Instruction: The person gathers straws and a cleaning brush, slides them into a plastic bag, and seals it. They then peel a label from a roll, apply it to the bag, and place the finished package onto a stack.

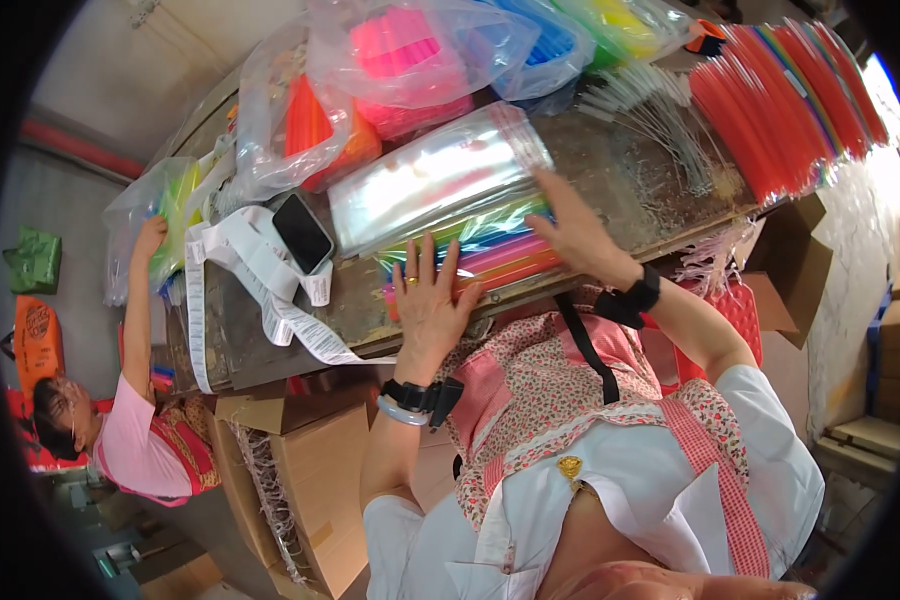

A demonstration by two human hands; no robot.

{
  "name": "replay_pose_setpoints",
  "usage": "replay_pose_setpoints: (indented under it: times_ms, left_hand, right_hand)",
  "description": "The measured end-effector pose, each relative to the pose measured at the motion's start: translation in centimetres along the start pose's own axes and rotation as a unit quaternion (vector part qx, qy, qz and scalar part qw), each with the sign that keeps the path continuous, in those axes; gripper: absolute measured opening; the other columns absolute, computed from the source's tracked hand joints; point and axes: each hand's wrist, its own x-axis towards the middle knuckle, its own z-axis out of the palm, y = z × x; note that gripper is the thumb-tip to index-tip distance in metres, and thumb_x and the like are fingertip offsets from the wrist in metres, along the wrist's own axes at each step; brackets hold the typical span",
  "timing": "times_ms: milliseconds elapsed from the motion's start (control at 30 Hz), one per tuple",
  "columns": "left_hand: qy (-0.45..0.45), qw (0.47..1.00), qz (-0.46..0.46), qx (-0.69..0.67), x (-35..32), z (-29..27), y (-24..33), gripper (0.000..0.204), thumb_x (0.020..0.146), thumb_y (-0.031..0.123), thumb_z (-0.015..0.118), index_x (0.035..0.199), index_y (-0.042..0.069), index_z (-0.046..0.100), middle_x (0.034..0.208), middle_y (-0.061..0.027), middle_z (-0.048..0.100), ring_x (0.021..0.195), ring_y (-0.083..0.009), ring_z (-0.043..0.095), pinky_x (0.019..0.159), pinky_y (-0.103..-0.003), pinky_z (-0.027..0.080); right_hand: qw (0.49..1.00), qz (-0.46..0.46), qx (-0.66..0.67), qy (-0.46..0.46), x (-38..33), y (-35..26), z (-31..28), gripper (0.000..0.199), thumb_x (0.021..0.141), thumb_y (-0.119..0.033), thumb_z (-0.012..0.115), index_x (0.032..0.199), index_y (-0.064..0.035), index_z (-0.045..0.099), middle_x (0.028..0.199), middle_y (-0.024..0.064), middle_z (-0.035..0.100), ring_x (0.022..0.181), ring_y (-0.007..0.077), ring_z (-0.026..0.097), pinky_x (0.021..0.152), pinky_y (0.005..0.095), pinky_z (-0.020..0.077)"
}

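On the near edge of the table lies a clear plastic bag of long, thin coloured tubes (500,250), in green, blue, pink and orange. My left hand (430,300) lies on its left part, palm down and fingers spread. At its right end rests my right hand (578,232), with the fingers stretched out and the thumb apart, against the clear plastic. Just behind, a stack of flat clear plastic bags (420,180) touches the tubes. Both of my hands are open, and neither is wrapped round anything.
Left of the stack are a phone (302,233) and a curling strip of white labels (255,262). Behind stand plastic bags of pink tubes (400,60). To the right lie thin wire brushes (660,115) and red tube bundles (760,110). A co-worker (140,430) reaches in at left.
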Motion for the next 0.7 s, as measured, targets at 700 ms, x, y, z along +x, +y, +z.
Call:
replay_pose_setpoints:
  times_ms: [700]
  left_hand:
    - [-0.092,0.982,-0.130,-0.102,5.0,-3.8,-8.8,0.024,0.089,0.022,0.060,0.104,0.005,0.066,0.095,-0.0140,0.068,0.090,-0.0322,0.065,0.076,-0.041,0.051]
  right_hand:
    - [0.997,-0.028,-0.057,0.051,-0.8,0.4,2.6,0.071,0.084,-0.013,0.067,0.145,-0.0027,0.032,0.143,0.0205,0.042,0.132,0.0350,0.042,0.107,0.0372,0.0359]
